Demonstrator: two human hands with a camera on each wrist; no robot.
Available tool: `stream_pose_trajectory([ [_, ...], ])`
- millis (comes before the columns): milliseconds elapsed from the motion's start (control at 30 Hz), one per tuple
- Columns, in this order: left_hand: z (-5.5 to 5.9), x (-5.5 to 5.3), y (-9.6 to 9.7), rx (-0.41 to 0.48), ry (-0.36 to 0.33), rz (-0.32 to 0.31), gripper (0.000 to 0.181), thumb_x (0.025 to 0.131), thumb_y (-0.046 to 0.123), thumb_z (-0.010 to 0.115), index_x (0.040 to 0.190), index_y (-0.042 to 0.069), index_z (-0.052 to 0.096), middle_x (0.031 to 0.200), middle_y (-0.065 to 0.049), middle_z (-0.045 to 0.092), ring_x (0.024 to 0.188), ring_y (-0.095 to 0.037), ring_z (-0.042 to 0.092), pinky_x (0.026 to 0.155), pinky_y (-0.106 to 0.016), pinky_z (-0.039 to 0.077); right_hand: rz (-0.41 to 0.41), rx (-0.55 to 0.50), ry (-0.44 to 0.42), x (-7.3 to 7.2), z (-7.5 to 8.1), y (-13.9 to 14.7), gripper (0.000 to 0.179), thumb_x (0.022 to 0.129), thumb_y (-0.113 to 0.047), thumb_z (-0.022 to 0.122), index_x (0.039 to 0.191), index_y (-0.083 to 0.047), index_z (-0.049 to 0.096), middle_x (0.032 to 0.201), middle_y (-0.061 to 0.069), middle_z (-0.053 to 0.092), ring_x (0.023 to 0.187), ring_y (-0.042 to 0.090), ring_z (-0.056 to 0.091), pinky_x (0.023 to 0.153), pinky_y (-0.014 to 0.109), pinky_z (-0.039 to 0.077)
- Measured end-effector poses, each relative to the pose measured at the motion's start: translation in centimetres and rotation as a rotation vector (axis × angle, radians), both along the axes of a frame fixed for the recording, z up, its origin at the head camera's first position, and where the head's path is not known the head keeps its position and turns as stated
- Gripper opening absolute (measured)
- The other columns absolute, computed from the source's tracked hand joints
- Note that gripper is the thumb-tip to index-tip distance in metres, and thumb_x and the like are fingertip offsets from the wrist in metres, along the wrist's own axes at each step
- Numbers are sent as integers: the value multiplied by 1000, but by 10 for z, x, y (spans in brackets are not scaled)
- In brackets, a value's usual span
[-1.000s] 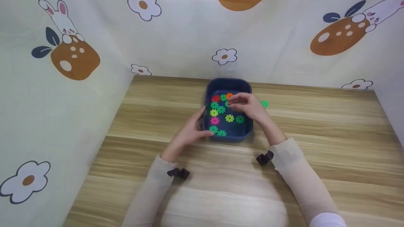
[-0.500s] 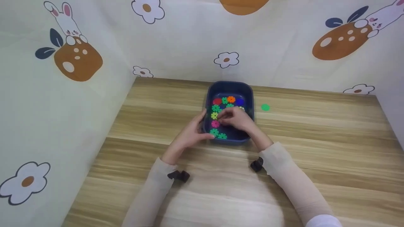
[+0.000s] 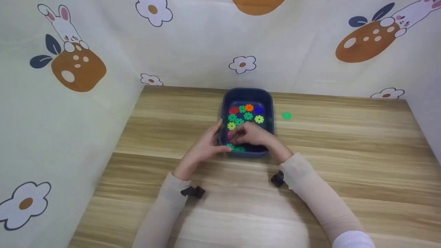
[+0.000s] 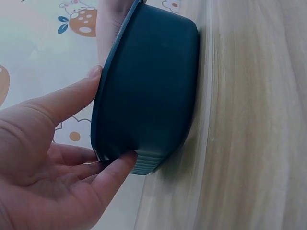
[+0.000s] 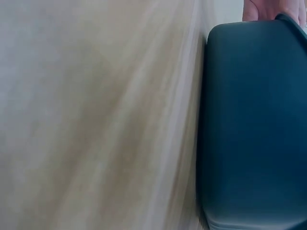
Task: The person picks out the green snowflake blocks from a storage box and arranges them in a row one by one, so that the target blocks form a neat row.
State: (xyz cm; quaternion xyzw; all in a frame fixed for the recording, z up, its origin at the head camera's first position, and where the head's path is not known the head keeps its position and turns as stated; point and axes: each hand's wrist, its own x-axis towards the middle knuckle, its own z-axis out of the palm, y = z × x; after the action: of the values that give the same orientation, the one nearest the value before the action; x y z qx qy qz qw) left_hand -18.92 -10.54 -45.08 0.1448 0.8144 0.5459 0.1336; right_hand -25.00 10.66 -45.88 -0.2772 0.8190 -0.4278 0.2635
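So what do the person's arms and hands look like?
The left hand and right hand are bare, no gloves. The sleeves are long and pale beige, each with a small black gadget near the cuff.

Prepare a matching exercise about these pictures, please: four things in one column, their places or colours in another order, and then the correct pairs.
1. Left hand
2. Right hand
3. Lone green disc
4. Bin

A. On the table, outside the bin
B. Partly inside the bin
C. Dark blue
D. Against the bin's outer wall

Pairs: 1-D; 2-B; 3-A; 4-C
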Motion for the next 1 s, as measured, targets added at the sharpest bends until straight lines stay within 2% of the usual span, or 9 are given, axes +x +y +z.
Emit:
stream_pose_trajectory([
  [167, 0, 0, -1, -36, 19, 8, 99, 83, 10, 80, 158, -1, 17, 164, -24, 19, 152, -35, 25, 125, -46, 25, 119, -28, -91, -1, -1, -2, 25, 89, -3, 68, 113, 5, 70, 109, 22, 74, 97, 19, 72, 87, 27, 59],
  [300, 2, 1, -1, -86, 30, 18, 99, 83, 16, 81, 158, 0, 19, 164, -24, 21, 152, -36, 24, 126, -48, 23, 162, -11, -128, 1, 2, -2, 27, 89, -3, 68, 115, 7, 69, 112, 23, 73, 97, 13, 70, 86, 23, 58],
  [467, 4, 2, -1, -137, 46, 25, 100, 82, 20, 82, 158, 1, 21, 163, -24, 23, 152, -36, 23, 126, -49, 20, 176, 10, -145, 1, 3, -2, 27, 91, -4, 68, 115, 8, 69, 112, 23, 73, 92, 5, 68, 83, 18, 56],
  [600, 4, 2, -2, -128, 42, 26, 99, 82, 19, 82, 158, 1, 20, 163, -24, 22, 152, -37, 24, 126, -49, 21, 181, 15, -151, 0, 1, -2, 27, 91, -5, 67, 115, 6, 70, 112, 21, 73, 87, 0, 65, 80, 15, 54],
  [800, 3, 2, -2, -120, 33, 19, 100, 83, 20, 82, 159, 3, 18, 164, -22, 21, 152, -35, 23, 127, -48, 19, 195, -49, -189, 0, 2, 0, 28, 95, -1, 58, 120, 9, 65, 116, 26, 70, 90, 4, 65, 79, 15, 54],
  [1000, 1, 1, -3, -118, 41, 12, 99, 83, 20, 81, 159, 6, 20, 165, -20, 21, 153, -34, 23, 127, -50, 19, 134, -27, -181, 0, 2, 1, 26, 94, 3, 56, 118, 9, 66, 111, 25, 72, 82, 6, 64, 73, 17, 56],
])
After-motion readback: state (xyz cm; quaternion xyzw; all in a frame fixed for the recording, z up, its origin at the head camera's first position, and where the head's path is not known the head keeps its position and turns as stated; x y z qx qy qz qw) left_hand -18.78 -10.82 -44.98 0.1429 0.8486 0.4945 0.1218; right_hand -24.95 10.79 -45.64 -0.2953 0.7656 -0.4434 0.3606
